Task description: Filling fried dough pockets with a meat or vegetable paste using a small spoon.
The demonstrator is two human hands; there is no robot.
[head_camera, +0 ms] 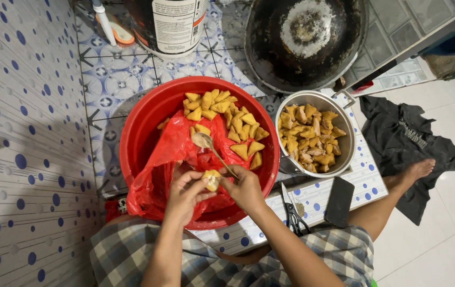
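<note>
My left hand (186,192) holds a yellow fried tofu piece (212,179) over the near side of a big red basin (139,133). My right hand (245,187) grips a metal spoon (206,142) by its handle, the bowl of the spoon pointing away over a red plastic bag (171,159) that lies inside the basin. Several triangular fried tofu pieces (232,125) are heaped at the far side of the basin. Both hands are close together, the right fingers touching the held piece.
A metal pot (344,154) full of fried tofu stands right of the basin. A black wok (304,40) and a large tin (171,24) stand at the back. Scissors (292,212) and a dark phone (339,202) lie on the tiled ledge. A black cloth (408,143) lies on the floor by my foot (417,170).
</note>
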